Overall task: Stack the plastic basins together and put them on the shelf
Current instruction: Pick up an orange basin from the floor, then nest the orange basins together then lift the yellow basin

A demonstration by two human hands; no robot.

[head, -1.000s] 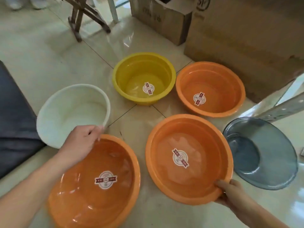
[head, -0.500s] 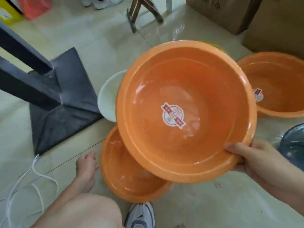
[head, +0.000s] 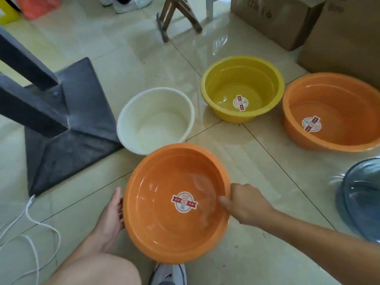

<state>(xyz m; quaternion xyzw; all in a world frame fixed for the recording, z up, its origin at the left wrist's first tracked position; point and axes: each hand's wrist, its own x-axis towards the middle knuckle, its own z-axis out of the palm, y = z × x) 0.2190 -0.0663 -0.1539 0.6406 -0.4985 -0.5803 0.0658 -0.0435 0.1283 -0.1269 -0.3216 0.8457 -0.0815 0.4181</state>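
Two orange basins (head: 164, 229) sit nested on the floor tiles right in front of me, a round label on the inner one's bottom. My left hand (head: 111, 214) presses against the stack's outer left wall. My right hand (head: 246, 204) grips the right rim, fingers reaching inside. Behind the stack stands a white basin (head: 156, 120), touching it or nearly so. A yellow basin (head: 242, 87) is farther back, a third orange basin (head: 333, 112) is at the right, and a clear blue-grey basin (head: 362, 198) lies at the right edge. No shelf is visible.
A dark metal stand base (head: 67, 128) with slanted beams fills the left, touching the white basin. A white cable (head: 30, 229) trails at the lower left. Cardboard boxes (head: 277, 19) and wooden stool legs (head: 176, 17) stand at the back. My knee (head: 96, 270) and shoe (head: 168, 274) are below the stack.
The orange basin my right hand held up in the air has come down into the other orange basin. My left hand has moved onto the stack's left wall.
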